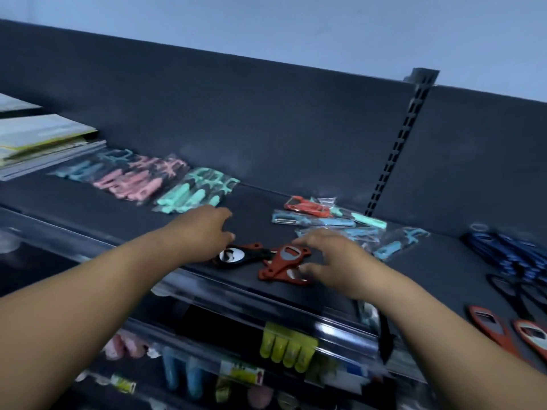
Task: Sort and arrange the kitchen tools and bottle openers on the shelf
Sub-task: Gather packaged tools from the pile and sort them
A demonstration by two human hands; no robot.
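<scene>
Both hands are down at the front edge of the shelf (254, 214), right in the middle stretch. The right hand (334, 255) arches over the red bottle opener (279, 266), fingers spread and bent past its far side and thumb against its near side. This grip is wide and brackets the opener's right end, but I see no pinch on it.

The opener's long axis slants from front-left to back-right, and its metal-ringed head points at the back wall. So it lies to the left of that palm, and the right hand is plainly the nearer one.

The left hand (207, 229) sits just left of the black bottle opener (233, 255), which lies roughly along the front edge with its shiny head toward this hand. The fingertips are at that head, but blur hides whether this grip has closed on anything.

The two openers almost meet end to end, so the hands have little space between them. There's bare shelf behind, between the teal peelers (192, 193) on the left and the loose heap of packets (325, 221) at the back right. More red openers (503, 324) lie near the front toward the right end, which I judge a likely home for this one. The front lip is close, and a careless slide could tip it off.
</scene>
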